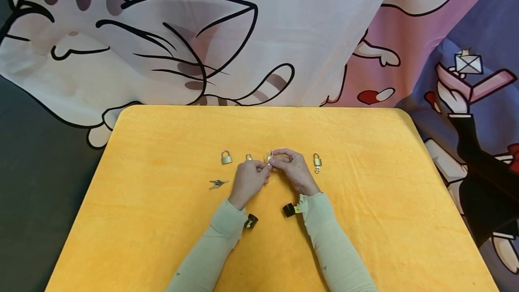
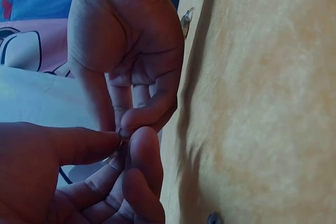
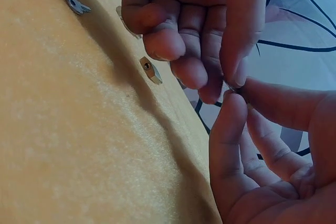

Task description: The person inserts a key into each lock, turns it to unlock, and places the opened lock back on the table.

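Note:
My right hand point(image 1: 295, 170) holds a small brass padlock point(image 1: 269, 155) by its body, its shackle pointing away from me. At the lock's near end my left hand point(image 1: 250, 178) pinches a small key between thumb and forefinger; the fingers hide most of it. In the left wrist view the fingertips point(image 2: 140, 142) of both hands meet around these pieces. The right wrist view shows the thumb of my left hand point(image 3: 194, 30) against my right hand point(image 3: 278, 150). Just beyond my left hand a second padlock point(image 1: 249, 157) is partly hidden.
Another padlock point(image 1: 226, 157) lies farther left, with a few loose keys point(image 1: 218, 184) nearer me. On the right is a padlock point(image 1: 317, 162) with a key at its near end. Everything lies on a yellow table point(image 1: 170, 229); a printed cloth point(image 1: 316, 35) hangs behind it.

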`<move>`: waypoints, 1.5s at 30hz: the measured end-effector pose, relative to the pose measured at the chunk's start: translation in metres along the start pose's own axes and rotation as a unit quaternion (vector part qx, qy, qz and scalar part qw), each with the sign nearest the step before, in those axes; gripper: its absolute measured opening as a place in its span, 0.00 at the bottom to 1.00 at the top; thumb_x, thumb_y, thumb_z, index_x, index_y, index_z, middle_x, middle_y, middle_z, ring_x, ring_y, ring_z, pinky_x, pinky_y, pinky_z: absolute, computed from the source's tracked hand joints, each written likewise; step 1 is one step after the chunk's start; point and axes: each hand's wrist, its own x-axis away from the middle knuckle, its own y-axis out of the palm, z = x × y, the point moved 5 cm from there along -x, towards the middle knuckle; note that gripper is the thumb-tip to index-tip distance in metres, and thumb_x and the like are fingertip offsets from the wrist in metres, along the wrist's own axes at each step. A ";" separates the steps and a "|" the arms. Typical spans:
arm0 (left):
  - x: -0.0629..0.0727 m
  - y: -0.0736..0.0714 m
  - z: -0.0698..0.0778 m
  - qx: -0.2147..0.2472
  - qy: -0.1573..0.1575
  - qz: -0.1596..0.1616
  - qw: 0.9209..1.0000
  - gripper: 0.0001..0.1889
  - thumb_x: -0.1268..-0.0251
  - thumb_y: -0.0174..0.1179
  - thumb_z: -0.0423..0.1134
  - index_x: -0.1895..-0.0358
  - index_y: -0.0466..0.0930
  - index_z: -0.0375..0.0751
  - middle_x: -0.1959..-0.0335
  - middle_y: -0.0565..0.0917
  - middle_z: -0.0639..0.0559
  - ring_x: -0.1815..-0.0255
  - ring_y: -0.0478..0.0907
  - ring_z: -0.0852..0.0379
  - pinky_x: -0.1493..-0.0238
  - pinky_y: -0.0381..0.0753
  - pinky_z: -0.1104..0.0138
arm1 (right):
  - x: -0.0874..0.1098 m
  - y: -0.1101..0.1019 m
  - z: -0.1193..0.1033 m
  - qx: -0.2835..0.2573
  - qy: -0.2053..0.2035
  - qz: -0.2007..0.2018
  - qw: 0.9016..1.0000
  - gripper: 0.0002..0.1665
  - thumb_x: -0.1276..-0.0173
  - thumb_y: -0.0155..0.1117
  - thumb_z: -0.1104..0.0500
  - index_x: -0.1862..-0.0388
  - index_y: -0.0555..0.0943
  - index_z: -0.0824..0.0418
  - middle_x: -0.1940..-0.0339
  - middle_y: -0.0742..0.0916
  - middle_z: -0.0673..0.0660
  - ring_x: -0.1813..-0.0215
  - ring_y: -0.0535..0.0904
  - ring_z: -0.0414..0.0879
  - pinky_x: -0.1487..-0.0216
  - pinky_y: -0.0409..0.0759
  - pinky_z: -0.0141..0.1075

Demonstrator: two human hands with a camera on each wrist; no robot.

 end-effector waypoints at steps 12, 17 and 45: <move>-0.003 -0.028 -0.008 0.010 -0.025 0.030 0.999 0.11 0.29 0.62 0.38 0.62 0.89 0.34 0.74 0.88 0.50 0.76 0.85 0.54 0.66 0.82 0.63 | -0.001 -0.006 0.002 0.027 0.011 0.058 0.998 0.14 0.35 0.69 0.71 0.51 0.82 0.75 0.65 0.90 0.62 0.66 0.88 0.45 0.59 0.86 0.37; -0.004 -0.039 -0.012 0.016 -0.029 0.043 0.999 0.11 0.28 0.62 0.39 0.60 0.89 0.34 0.73 0.88 0.48 0.75 0.86 0.55 0.61 0.84 0.60 | 0.001 -0.010 -0.003 0.069 0.004 0.097 0.993 0.12 0.35 0.71 0.68 0.54 0.84 0.74 0.64 0.90 0.65 0.67 0.88 0.48 0.60 0.86 0.38; 0.038 -0.044 -0.018 -0.259 -0.026 -0.005 0.965 0.26 0.45 0.73 0.55 0.94 0.76 0.47 0.95 0.68 0.60 0.91 0.66 0.60 0.88 0.65 0.66 | 0.000 -0.008 -0.038 0.411 -0.078 0.123 0.900 0.11 0.35 0.73 0.59 0.58 0.87 0.65 0.68 0.87 0.57 0.68 0.82 0.49 0.65 0.80 0.42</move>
